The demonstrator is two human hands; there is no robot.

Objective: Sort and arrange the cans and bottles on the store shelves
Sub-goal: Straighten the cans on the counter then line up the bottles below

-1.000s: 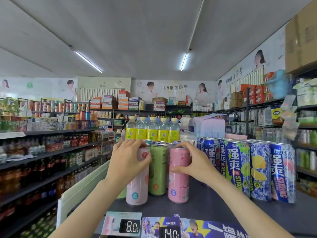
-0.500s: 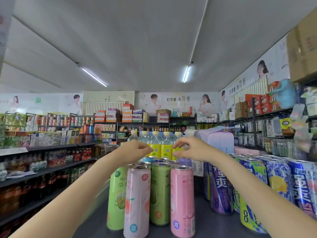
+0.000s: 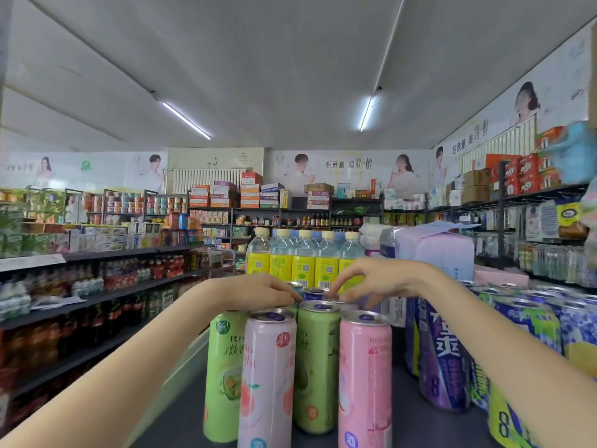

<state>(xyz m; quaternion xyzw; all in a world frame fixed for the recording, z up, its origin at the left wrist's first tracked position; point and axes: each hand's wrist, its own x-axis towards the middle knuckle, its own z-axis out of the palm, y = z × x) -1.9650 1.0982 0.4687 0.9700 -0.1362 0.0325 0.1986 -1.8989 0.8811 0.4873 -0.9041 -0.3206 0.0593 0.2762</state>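
Note:
Four tall slim cans stand in front on the dark shelf top (image 3: pixel 410 426): a light green can (image 3: pixel 223 376), a pale peach can (image 3: pixel 268 379), a green can (image 3: pixel 318 367) and a pink can (image 3: pixel 365 386). More cans stand close behind them, with only their tops showing. My left hand (image 3: pixel 258 291) reaches over the front row, its fingers bent down over a back-row can that it hides. My right hand (image 3: pixel 371 279) arches down from the right. Its thumb and fingertips pinch the rim of a purple-topped back-row can (image 3: pixel 315 293).
Yellow-label water bottles (image 3: pixel 303 266) stand in a row behind the cans. Blue and purple wide cans (image 3: pixel 442 357) crowd the right side. A lilac wrapped package (image 3: pixel 433 250) sits behind them. An aisle shelf of drinks (image 3: pixel 97 295) runs along the left.
Both hands let go of the front cans, rose and reached further back, then came down onto the tops of the back-row cans. The camera moved lower and closer.

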